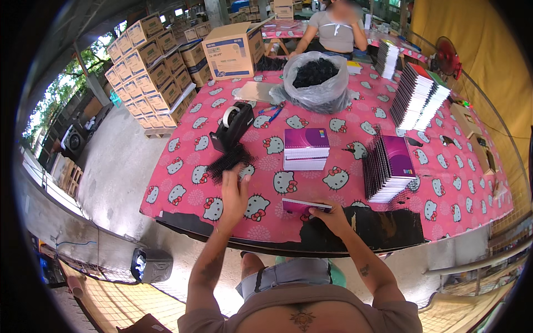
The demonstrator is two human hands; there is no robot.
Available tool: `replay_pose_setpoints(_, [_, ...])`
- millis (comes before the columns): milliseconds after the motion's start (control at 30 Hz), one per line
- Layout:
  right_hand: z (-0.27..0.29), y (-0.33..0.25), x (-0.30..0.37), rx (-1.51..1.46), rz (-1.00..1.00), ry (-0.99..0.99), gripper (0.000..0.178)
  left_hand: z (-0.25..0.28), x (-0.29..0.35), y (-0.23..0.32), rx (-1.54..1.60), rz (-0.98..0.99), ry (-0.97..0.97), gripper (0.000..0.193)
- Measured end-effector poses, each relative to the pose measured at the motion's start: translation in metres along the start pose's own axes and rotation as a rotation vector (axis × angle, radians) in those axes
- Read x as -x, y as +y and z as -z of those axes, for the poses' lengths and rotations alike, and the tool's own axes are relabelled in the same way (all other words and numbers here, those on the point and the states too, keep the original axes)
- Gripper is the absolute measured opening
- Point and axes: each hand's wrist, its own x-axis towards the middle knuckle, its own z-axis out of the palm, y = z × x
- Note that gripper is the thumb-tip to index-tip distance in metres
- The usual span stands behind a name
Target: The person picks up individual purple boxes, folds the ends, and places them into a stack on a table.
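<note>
A big surface [388,191] fills the middle of the view, covered by a pink cloth with cartoon cat faces. Its near edge is black and worn. Off to the left, on the floor, stands a tall pile of brown cardboard boxes [152,66]. One more cardboard box [233,50] sits on the far part of the surface. Beside it is a clear plastic bag [319,83] full of black binding coils. A person in a grey top [336,30] sits behind the bag on the far side.

On the right side are long rows of spiral notebooks [416,97] standing on edge. Nearer is a leaning stack of purple notebooks [388,169]. In the middle lies a small flat stack of purple notebooks [305,149]. A black tape dispenser [233,127] stands to the left of that stack.

Just in front of the dispenser is a little heap of black binding coils [230,162]. The left hand [234,194] reaches to that heap, and its fingers are a little spread, with the tips touching the near edge of the coils.

At the near edge lies a single pink-purple notebook [302,207]. The right hand [332,215] rests on its right end, fingers closed around it, holding it down on the surface.
</note>
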Motion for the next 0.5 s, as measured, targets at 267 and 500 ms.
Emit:
replay_pose_setpoints(267, [-0.002,0.007,-0.002,0.132,0.01,0.003,0.026,-0.027,0.077,0.04,0.316,0.291,-0.032,0.047])
replay_pose_setpoints(500, [-0.002,0.015,-0.001,0.098,0.012,-0.016,0.028,0.002,0.048,0.044,0.193,0.02,-0.225,0.019])
